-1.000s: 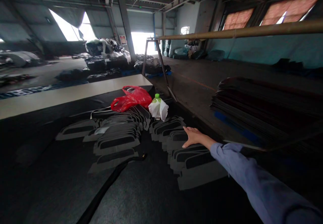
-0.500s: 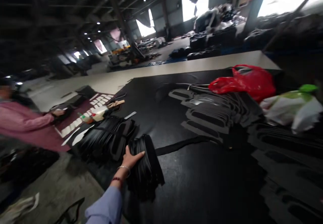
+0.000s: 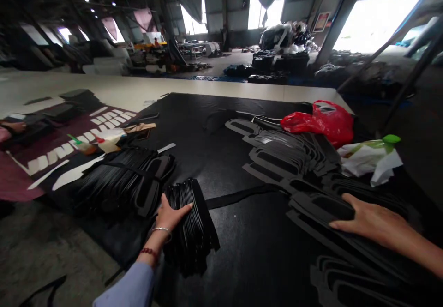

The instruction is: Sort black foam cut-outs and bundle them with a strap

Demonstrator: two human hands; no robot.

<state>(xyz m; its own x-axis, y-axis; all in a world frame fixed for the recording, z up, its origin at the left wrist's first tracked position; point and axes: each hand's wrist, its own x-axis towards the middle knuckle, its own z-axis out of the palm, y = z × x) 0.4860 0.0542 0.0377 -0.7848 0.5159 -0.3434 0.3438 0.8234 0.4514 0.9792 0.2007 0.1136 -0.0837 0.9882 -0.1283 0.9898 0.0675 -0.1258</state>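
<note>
My left hand (image 3: 170, 214) grips the near-left side of an upright stack of thin black pieces (image 3: 190, 228), thumb stretched across its top; some fingers are hidden. Beside it on the left lies a strapped bundle of black pieces with grey borders (image 3: 121, 177). At the right, my right hand (image 3: 370, 217) lies with thumb and forefinger spread on a pile of black, grey-edged flat pieces (image 3: 318, 210); its other fingers are out of sight. A black strap (image 3: 242, 198) runs along the table between the stack and the pile.
More grey-edged pieces (image 3: 287, 154), a red plastic bag (image 3: 334, 122) and a white-green bag (image 3: 372, 157) lie on the black-covered table (image 3: 249, 251). Squeeze bottles (image 3: 83, 145) and pale strips (image 3: 51, 157) are at the left, near a co-worker's pink sleeve (image 3: 14, 173).
My right hand has come into view from the right and onto the pile. The view has turned right, so the co-worker is mostly out of frame. My left hand stays on the stack.
</note>
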